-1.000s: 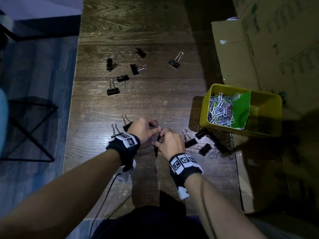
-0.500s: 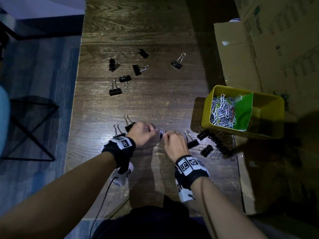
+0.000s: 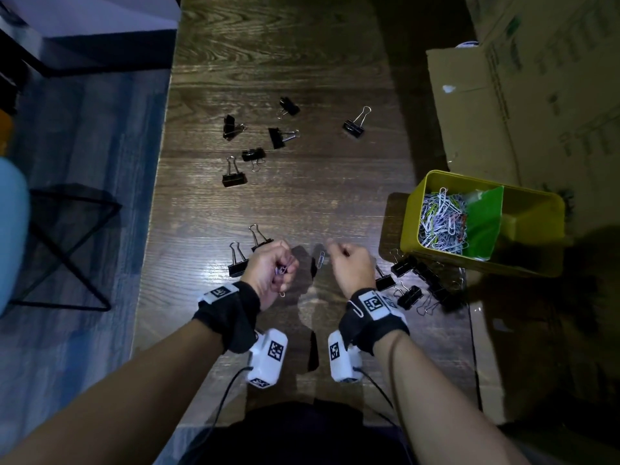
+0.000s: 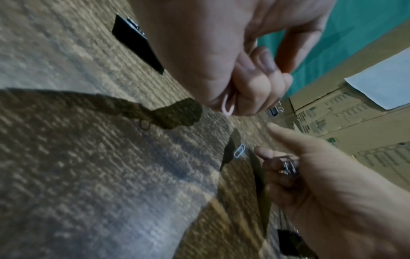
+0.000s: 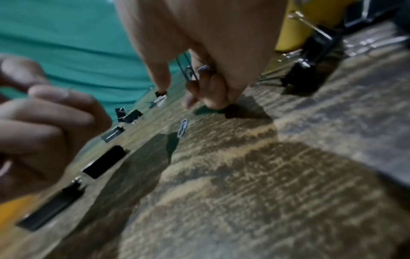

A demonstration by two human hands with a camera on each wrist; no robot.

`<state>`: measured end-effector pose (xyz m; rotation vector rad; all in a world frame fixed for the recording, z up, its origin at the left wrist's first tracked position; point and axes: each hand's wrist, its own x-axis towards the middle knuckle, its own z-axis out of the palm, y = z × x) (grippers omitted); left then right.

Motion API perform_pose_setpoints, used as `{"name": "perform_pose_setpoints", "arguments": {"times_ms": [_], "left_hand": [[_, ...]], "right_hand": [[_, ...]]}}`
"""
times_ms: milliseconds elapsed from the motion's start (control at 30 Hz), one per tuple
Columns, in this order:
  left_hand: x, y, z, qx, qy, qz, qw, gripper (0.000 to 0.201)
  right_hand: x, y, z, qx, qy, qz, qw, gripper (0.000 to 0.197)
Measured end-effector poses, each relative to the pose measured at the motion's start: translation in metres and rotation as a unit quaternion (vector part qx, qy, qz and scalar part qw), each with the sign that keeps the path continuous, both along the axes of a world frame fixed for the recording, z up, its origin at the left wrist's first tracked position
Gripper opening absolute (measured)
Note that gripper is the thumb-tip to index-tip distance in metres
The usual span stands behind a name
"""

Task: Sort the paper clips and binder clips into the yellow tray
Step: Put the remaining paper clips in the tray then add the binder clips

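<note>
My left hand (image 3: 273, 268) is curled round several paper clips; a pink loop (image 4: 228, 106) pokes out below its fingers. My right hand (image 3: 349, 263) also grips paper clips (image 4: 288, 165) in curled fingers, forefinger pointing out. One loose paper clip (image 3: 321, 260) lies on the table between the hands. The yellow tray (image 3: 412, 216) stands to the right; its left compartment holds a heap of paper clips (image 3: 441, 218) beside a green divider (image 3: 483, 223). Black binder clips (image 3: 406, 280) lie in front of the tray, two (image 3: 238, 261) lie by my left hand, several more (image 3: 255, 139) further back.
A large cardboard box (image 3: 523, 88) stands behind and right of the tray. The wooden table (image 3: 302, 199) ends at its left edge above a blue floor with a black metal frame (image 3: 67, 250). A paper clip (image 3: 355, 307) hangs on my right wrist band.
The two hands, close together a second ago, have drawn apart. A single paper clip now lies on the table between them.
</note>
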<state>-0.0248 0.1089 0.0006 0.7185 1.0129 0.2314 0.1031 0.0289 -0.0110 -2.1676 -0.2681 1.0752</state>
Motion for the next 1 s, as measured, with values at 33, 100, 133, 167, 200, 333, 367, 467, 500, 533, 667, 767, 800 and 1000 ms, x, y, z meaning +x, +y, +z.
{"name": "perform_pose_setpoints", "arguments": {"times_ms": [33,100,133,167,200,333,367,467,500,533,667,767,800,1000], "left_hand": [[0.0,-0.002,-0.001,0.005,0.01,-0.002,1.0,0.023],[0.0,-0.007,-0.002,0.008,0.021,-0.011,1.0,0.026],[-0.001,-0.009,-0.002,0.012,0.029,-0.018,0.999,0.027],[-0.001,-0.01,-0.002,0.017,0.04,-0.025,0.999,0.026],[-0.001,-0.011,-0.002,0.022,0.053,-0.032,0.998,0.026],[0.0,-0.009,-0.003,0.03,0.104,-0.04,0.993,0.031],[0.001,-0.008,-0.003,0.031,0.111,-0.039,0.993,0.031],[0.005,-0.008,-0.001,0.037,0.129,-0.046,0.99,0.031],[0.006,-0.009,-0.001,0.037,0.133,-0.048,0.989,0.031],[0.007,-0.009,0.0,0.035,0.137,-0.048,0.989,0.031],[0.007,-0.012,-0.003,0.026,0.147,-0.035,0.988,0.032],[0.01,-0.016,-0.005,0.023,0.152,-0.023,0.988,0.032],[0.011,-0.017,-0.005,0.02,0.153,-0.015,0.988,0.031],[0.035,-0.012,0.014,-0.02,0.118,0.006,0.993,0.022]], "right_hand": [[-0.001,0.003,0.001,-0.03,-0.046,0.014,0.998,0.029],[-0.003,0.007,0.005,-0.082,-0.097,0.058,0.99,0.028],[-0.005,0.008,0.007,-0.101,-0.117,0.091,0.984,0.026],[-0.007,0.008,0.008,-0.108,-0.135,0.126,0.977,0.025],[-0.009,0.008,0.01,-0.112,-0.148,0.157,0.97,0.024],[-0.015,0.011,0.016,-0.127,-0.159,0.221,0.954,0.017],[-0.015,0.013,0.017,-0.131,-0.157,0.228,0.952,0.016],[-0.014,0.016,0.025,-0.127,-0.164,0.265,0.942,0.017],[-0.014,0.016,0.027,-0.122,-0.168,0.283,0.936,0.018],[-0.013,0.016,0.029,-0.12,-0.167,0.298,0.932,0.02],[-0.008,0.014,0.029,-0.133,-0.125,0.285,0.941,0.02],[-0.007,0.012,0.027,-0.141,-0.115,0.293,0.939,0.024],[-0.007,0.012,0.026,-0.138,-0.115,0.301,0.936,0.025],[0.018,-0.005,0.039,-0.025,-0.041,0.191,0.98,0.024]]}}
